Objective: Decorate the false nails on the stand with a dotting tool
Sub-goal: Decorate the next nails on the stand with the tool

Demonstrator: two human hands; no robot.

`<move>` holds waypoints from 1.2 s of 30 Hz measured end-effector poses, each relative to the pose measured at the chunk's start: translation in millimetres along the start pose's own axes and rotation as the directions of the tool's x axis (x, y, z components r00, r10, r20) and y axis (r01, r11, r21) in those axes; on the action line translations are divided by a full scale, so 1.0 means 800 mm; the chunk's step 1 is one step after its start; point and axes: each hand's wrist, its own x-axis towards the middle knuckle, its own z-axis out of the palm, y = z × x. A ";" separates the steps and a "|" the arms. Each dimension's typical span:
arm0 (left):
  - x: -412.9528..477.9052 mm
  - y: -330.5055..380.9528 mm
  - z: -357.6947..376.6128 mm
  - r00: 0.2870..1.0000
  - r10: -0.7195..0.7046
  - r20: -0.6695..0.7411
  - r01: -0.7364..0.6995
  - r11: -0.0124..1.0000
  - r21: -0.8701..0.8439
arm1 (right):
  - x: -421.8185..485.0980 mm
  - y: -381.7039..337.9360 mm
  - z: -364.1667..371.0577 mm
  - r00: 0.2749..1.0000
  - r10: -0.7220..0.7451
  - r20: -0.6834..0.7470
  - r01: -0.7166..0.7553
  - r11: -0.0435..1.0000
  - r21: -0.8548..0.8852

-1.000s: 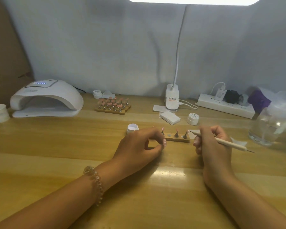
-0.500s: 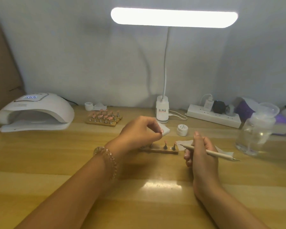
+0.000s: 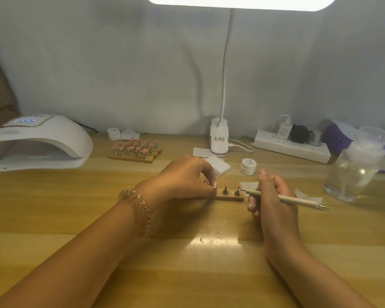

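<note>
My left hand [image 3: 187, 181] curls over the stand [image 3: 230, 198], hiding its left end, so I can't tell what the fingers pinch; my right hand [image 3: 273, 196] grips the dotting tool [image 3: 298, 200], tip beside the last false nail [image 3: 239, 187].

A blown-out lamp bar [image 3: 240, 2] at twelve o'clock throws glare onto the table [image 3: 216, 241] toward six; the edges are soft and bowed.

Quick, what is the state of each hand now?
Left hand: fingers curled at the left end of the stand; cannot tell whether they pinch anything.
Right hand: holding the dotting tool.
</note>
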 end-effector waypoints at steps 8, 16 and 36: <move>0.003 0.002 0.005 0.994 0.092 -0.058 -0.081 0.982 0.174 | 0.000 0.000 0.000 1.000 0.003 0.014 -0.003 1.000 -0.001; 0.003 0.002 0.014 0.986 0.136 -0.095 -0.111 0.968 0.225 | -0.001 0.000 0.001 1.000 0.001 0.028 -0.001 1.000 -0.012; -0.003 0.024 0.035 0.938 0.251 -0.238 -0.164 0.928 0.333 | -0.002 -0.007 0.003 1.000 0.018 -0.014 -0.018 1.000 0.016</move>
